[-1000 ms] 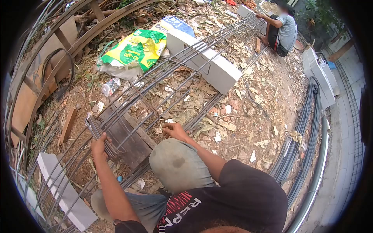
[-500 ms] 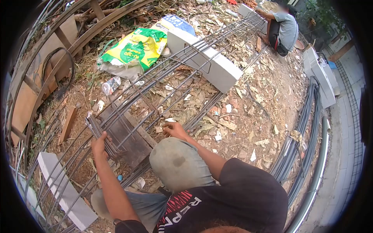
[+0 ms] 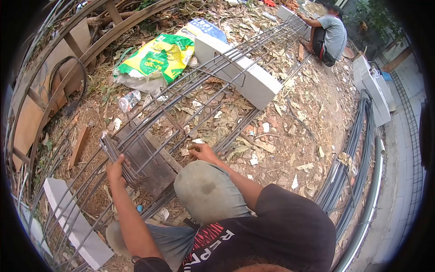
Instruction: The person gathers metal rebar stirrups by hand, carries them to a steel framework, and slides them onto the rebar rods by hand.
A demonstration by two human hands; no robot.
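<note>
My left hand (image 3: 117, 171) is closed on a bundle of metal stirrups (image 3: 118, 158), which surrounds the long steel bars (image 3: 181, 94). Just above my knee is my right hand (image 3: 202, 153), its fingers bent; whether anything small is between them I cannot make out. Under the bars, between my hands, lies a dark board (image 3: 147, 156). Farther along, single stirrups hang around the bars, which pass over a white block (image 3: 240, 75). A second white block (image 3: 77, 222) is under the bars at the lower left.
Another person (image 3: 328, 36) crouches at the bars' far end. A green and yellow sack (image 3: 156, 59) and a plastic cup (image 3: 129, 100) lie beyond the bars. Bundled rods (image 3: 349, 158) and a grey pipe (image 3: 362, 226) are at the right, curved wooden frames (image 3: 50, 99) at the left.
The other person's head and arms have shifted slightly. The fingers of my right hand have moved a little; my left hand stays on the stirrups.
</note>
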